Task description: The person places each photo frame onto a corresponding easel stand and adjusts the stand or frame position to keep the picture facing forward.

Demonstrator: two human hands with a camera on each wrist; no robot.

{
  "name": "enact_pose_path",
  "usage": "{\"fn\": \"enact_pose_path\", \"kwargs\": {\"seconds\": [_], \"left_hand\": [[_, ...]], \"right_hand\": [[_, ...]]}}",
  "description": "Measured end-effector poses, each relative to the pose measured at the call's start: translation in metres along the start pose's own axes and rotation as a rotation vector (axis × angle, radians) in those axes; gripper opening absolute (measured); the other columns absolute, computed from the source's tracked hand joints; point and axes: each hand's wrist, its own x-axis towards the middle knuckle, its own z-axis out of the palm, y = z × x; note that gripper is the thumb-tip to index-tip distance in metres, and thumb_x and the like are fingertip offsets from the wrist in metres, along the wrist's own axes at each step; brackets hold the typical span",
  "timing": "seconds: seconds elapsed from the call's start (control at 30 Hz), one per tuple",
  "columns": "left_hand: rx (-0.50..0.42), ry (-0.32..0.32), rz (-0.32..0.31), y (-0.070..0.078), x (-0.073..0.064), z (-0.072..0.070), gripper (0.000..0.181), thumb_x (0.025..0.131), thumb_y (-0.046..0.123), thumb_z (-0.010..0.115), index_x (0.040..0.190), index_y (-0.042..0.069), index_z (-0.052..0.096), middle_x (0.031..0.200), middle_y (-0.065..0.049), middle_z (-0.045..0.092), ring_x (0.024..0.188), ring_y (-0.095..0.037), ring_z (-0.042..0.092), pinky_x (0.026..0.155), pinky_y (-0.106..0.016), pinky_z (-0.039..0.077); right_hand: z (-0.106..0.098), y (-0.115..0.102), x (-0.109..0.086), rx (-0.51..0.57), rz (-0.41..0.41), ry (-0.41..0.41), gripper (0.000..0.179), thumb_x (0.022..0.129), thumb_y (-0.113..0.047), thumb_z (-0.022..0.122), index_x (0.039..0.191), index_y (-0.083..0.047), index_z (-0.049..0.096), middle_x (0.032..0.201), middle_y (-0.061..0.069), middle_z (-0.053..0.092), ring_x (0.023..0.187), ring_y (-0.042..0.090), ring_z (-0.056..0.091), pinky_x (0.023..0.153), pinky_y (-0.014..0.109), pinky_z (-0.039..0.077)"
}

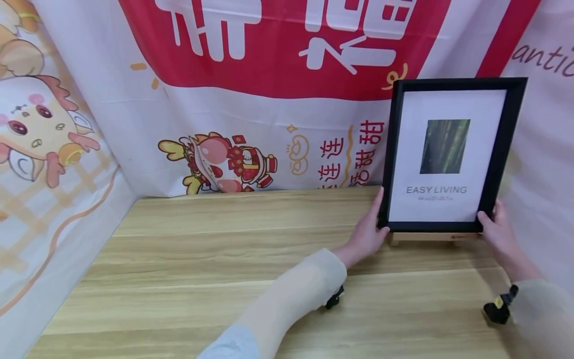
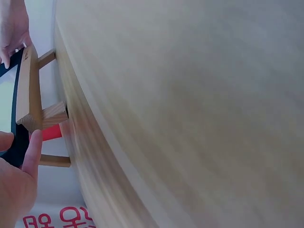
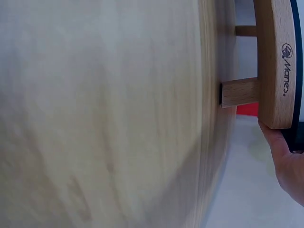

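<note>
A black picture frame (image 1: 492, 149) with a white mat, a small dark green picture and the words "EASY LIVING" stands upright on the ledge of a small wooden easel (image 1: 435, 236). My left hand (image 1: 365, 234) grips its lower left corner, thumb at the front and fingers along the side. At the lower right corner my right hand (image 1: 500, 234) holds it likewise, thumb on the front edge. Seen close in the right wrist view, the easel ledge (image 3: 275, 66) bears a printed brand name and rests on short wooden legs. The back of the frame is hidden.
The easel stands toward the far right of a wood-grain table (image 1: 202, 279). Behind it hangs a printed cloth (image 1: 278, 114) in red and white, with another patterned cloth (image 1: 49, 164) along the left side. Small black devices (image 1: 498, 310) are strapped at both wrists.
</note>
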Motion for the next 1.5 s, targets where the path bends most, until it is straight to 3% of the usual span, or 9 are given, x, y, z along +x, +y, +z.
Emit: {"fn": "enact_pose_path", "kwargs": {"seconds": [0.13, 0.23, 0.53, 0.67, 0.87, 1.13, 1.5], "left_hand": [[-0.01, -0.017, 0.003, -0.005, -0.003, -0.009, 0.105, 0.092, 0.003, 0.065, 0.152, 0.045, -0.011, 0.154, -0.004, 0.032, 0.11, -0.016, 0.058, 0.094, -0.023, 0.047], [-0.019, -0.025, -0.002, -0.009, -0.006, -0.016, 0.106, 0.092, 0.003, 0.064, 0.151, 0.047, -0.012, 0.155, -0.006, 0.03, 0.119, -0.021, 0.055, 0.097, -0.026, 0.046], [-0.052, -0.024, -0.049, -0.021, -0.017, -0.042, 0.111, 0.09, 0.002, 0.066, 0.147, 0.054, -0.013, 0.15, -0.01, 0.04, 0.106, -0.019, 0.059, 0.082, -0.023, 0.052], [-0.059, -0.026, -0.074, -0.025, -0.022, -0.052, 0.112, 0.089, 0.001, 0.066, 0.147, 0.056, -0.012, 0.147, -0.012, 0.043, 0.103, -0.018, 0.059, 0.074, -0.021, 0.052], [-0.074, -0.03, -0.099, -0.031, -0.033, -0.07, 0.111, 0.089, -0.001, 0.065, 0.147, 0.057, -0.011, 0.143, -0.018, 0.045, 0.104, -0.021, 0.058, 0.065, -0.021, 0.053], [-0.122, -0.027, -0.116, -0.044, -0.052, -0.094, 0.111, 0.09, -0.003, 0.064, 0.146, 0.06, -0.008, 0.136, -0.02, 0.046, 0.101, -0.024, 0.055, 0.054, -0.026, 0.056], [-0.138, -0.033, -0.137, -0.056, -0.078, -0.132, 0.112, 0.09, -0.005, 0.062, 0.143, 0.064, -0.01, 0.139, -0.022, 0.041, 0.099, -0.028, 0.056, 0.053, -0.036, 0.057]], "right_hand": [[0.008, 0.001, -0.003, 0.007, -0.01, -0.015, 0.039, 0.103, -0.001, 0.036, 0.126, -0.032, 0.04, 0.089, -0.014, 0.06, 0.072, 0.002, 0.061, 0.05, 0.02, 0.049], [0.015, 0.0, -0.006, -0.066, -0.016, -0.021, 0.041, 0.103, -0.003, 0.036, 0.133, -0.031, 0.038, 0.09, -0.017, 0.058, 0.074, 0.0, 0.059, 0.052, 0.019, 0.048], [0.039, 0.001, -0.012, -0.276, -0.029, -0.06, 0.05, 0.105, -0.012, 0.036, 0.151, -0.025, 0.022, 0.099, -0.021, 0.05, 0.083, -0.006, 0.055, 0.06, 0.018, 0.049], [0.053, 0.001, -0.017, -0.356, -0.048, -0.041, 0.052, 0.105, -0.012, 0.035, 0.153, -0.019, 0.017, 0.104, -0.012, 0.046, 0.085, -0.008, 0.052, 0.062, 0.017, 0.049], [0.078, 0.001, -0.023, -0.49, -0.101, -0.01, 0.052, 0.105, -0.009, 0.032, 0.151, -0.001, 0.011, 0.118, 0.017, 0.043, 0.089, -0.012, 0.046, 0.069, 0.009, 0.045], [0.108, -0.003, -0.033, -0.422, -0.079, -0.046, 0.053, 0.105, -0.011, 0.029, 0.154, -0.008, 0.008, 0.127, 0.036, 0.037, 0.087, -0.011, 0.047, 0.064, 0.013, 0.046], [0.149, -0.006, -0.047, -0.382, -0.053, -0.09, 0.055, 0.106, -0.009, 0.029, 0.154, -0.006, 0.002, 0.127, 0.041, 0.038, 0.086, -0.01, 0.047, 0.063, 0.016, 0.048]]}}
